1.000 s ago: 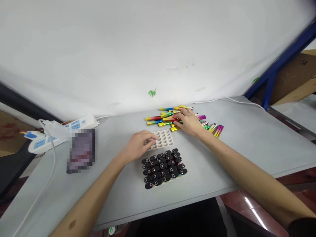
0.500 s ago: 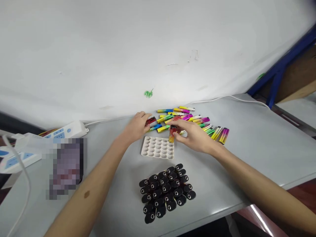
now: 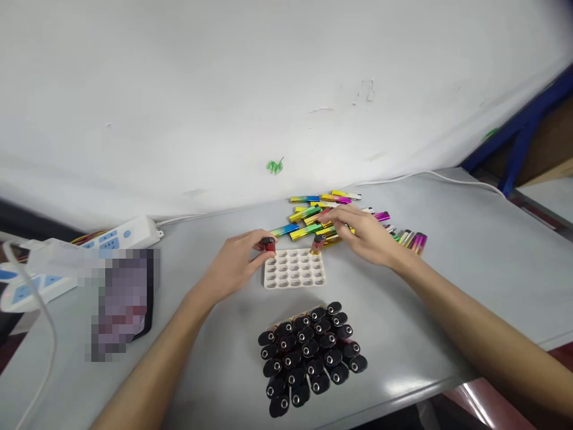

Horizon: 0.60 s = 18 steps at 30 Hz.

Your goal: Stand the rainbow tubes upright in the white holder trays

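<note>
My left hand (image 3: pixel 239 260) pinches a red lighter (image 3: pixel 269 244) with a black top, held upright at the back left corner of a pale tray (image 3: pixel 294 288) with rows of oval holes. A red and yellow lighter (image 3: pixel 317 243) stands upright at the tray's back right corner, free of any hand. My right hand (image 3: pixel 362 234) reaches over a loose pile of shiny coloured lighters (image 3: pixel 307 232), fingers stretched out and touching or just above them. Its fingertips partly cover a red lighter. Nearer to me, a block of upright lighters (image 3: pixel 308 358) shows black tops in close rows.
White power strips (image 3: pixel 129 236) with cables lie at the left, beside a blurred-out dark flat object (image 3: pixel 125 298). A white wall (image 3: pixel 224 119) rises behind the grey table (image 3: pixel 447 239). A white cable (image 3: pixel 403 177) runs along the back, and a blue frame (image 3: pixel 523 143) stands at the right.
My right hand has let go of the red and yellow lighter, now standing in the tray, and moved back to the pile. My left hand has brought the red lighter from the pile to the tray.
</note>
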Available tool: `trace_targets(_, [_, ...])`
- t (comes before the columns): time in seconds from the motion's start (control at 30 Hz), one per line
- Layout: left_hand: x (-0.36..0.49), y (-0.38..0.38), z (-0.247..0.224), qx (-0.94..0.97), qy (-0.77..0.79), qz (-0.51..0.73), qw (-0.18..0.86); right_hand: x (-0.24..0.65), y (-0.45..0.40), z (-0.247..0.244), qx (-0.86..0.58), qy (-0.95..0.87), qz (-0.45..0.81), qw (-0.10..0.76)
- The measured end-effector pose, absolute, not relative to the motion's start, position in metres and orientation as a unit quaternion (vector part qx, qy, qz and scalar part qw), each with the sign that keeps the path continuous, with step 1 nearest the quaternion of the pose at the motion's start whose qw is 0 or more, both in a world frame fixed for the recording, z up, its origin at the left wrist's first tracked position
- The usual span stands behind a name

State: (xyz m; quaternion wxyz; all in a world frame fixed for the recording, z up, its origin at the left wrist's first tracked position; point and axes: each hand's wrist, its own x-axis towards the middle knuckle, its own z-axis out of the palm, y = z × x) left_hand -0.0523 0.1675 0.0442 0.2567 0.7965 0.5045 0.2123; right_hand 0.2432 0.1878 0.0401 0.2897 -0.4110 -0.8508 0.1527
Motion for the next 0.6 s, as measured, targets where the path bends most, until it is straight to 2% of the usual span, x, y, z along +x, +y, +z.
trace_targets(0.17, [-0.053, 0.165, 0.043, 0.797, 0.511, 0.212, 0.243, 0.241, 0.218, 0.031, -0.367, -0.913, 0.059, 0.170])
trace_targets(0.33, [-0.061, 0.175, 0.041, 0.765, 0.505, 0.276, 0.291, 0.221, 0.234, 0.033, -0.345, -0.933, 0.034, 0.091])
trace_targets(0.47, [-0.058, 0.205, 0.032, 0.784, 0.534, 0.225, 0.224, 0.214, 0.239, 0.036, -0.345, -0.929, 0.101, 0.087])
trace_targets(0.6, [-0.046, 0.229, 0.030, 0.833, 0.484, 0.164, 0.211, 0.220, 0.237, 0.039, -0.403, -0.876, 0.197, 0.176])
